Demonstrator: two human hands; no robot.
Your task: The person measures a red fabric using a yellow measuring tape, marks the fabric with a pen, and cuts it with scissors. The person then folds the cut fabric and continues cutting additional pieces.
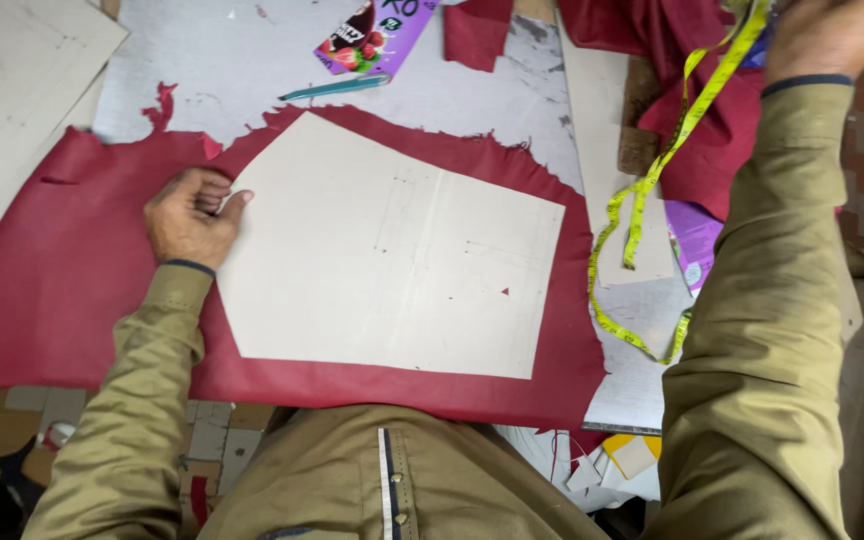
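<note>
1. My left hand rests on the red leather sheet, fingers curled loosely under and the thumb stretched out so its tip touches the left edge of the cardboard pattern. It grips nothing; it presses down flat on the leather.
2. The cardboard pattern lies just to the right of that hand, flat on the leather, a pale many-sided piece with faint pencil lines and a small red notch near its right side. Red leather shows all round it as a border.
3. The leather's far edge, beyond my left hand, is ragged; its near edge runs under my shirt, so I cannot see where it ends there.
4. My right hand is raised at the top right corner and partly cut off by the frame. I cannot tell whether it is open or closed.
5. A yellow measuring tape hangs down from beside the right hand; whether the hand holds it is not visible. The tape trails in loops onto the grey table below it.
6. Left of the right hand lies a bunched dark red cloth, its upper part out of frame.
7. Well beyond my left hand sit a teal pen-like tool and a purple packet, the packet cut off at the top.
</note>
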